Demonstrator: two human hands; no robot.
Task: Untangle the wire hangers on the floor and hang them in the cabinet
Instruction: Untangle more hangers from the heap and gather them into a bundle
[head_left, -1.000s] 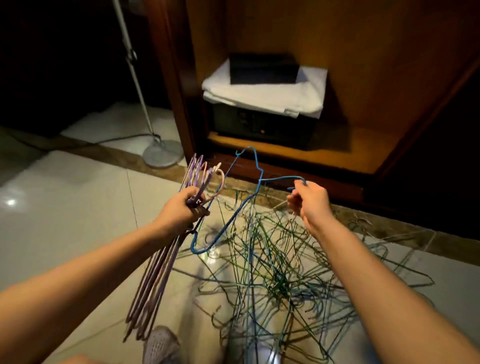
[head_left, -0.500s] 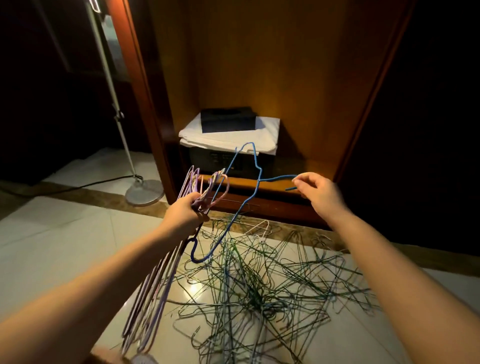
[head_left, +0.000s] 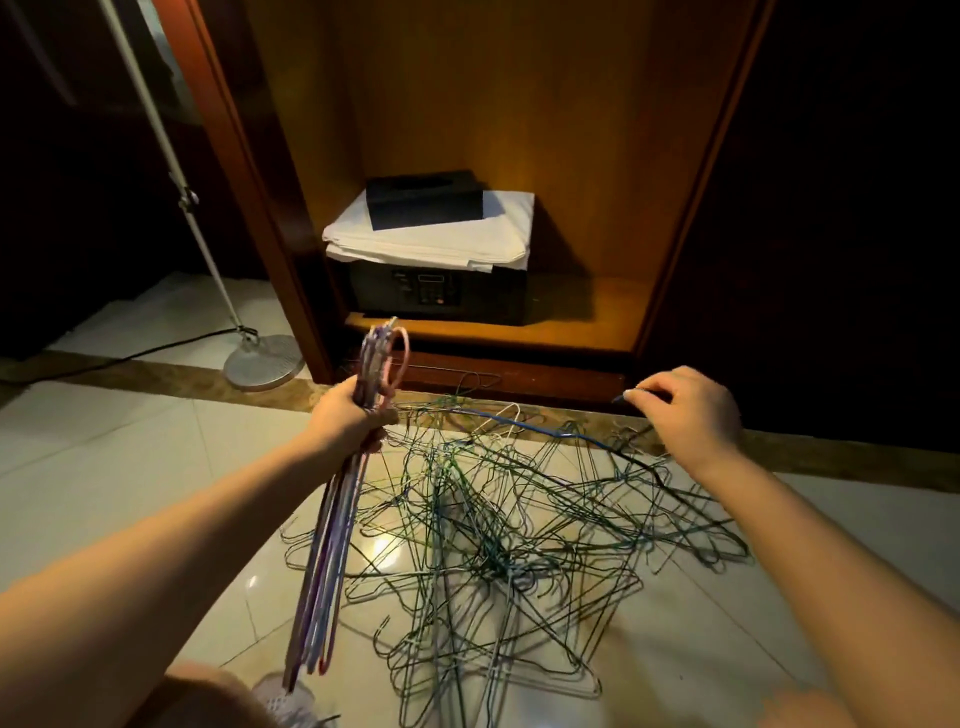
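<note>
- The left hand (head_left: 353, 423) is closed in a fist around a bundle of purple and pink hangers (head_left: 332, 545). Their hooks stand up above the fist, and the long bodies hang down toward the floor (head_left: 130, 457).
- The right hand (head_left: 691, 410) has its fingers curled. Thumb and forefinger pinch a bluish wire end, which looks to be the end of the blue hanger (head_left: 540, 428).
- The blue hanger stretches low between the two hands, just above the pile.
- The tangled pile of hangers (head_left: 493, 519), mostly green and silver wire, lies on the tiled floor in front of the open cabinet (head_left: 244, 182).
- On the cabinet bottom stands a dark safe (head_left: 441, 293). A folded white cloth (head_left: 441, 244) lies on it, and a black box (head_left: 423, 200) sits on the cloth.
- A floor lamp (head_left: 262, 361) stands to the left of the cabinet.
</note>
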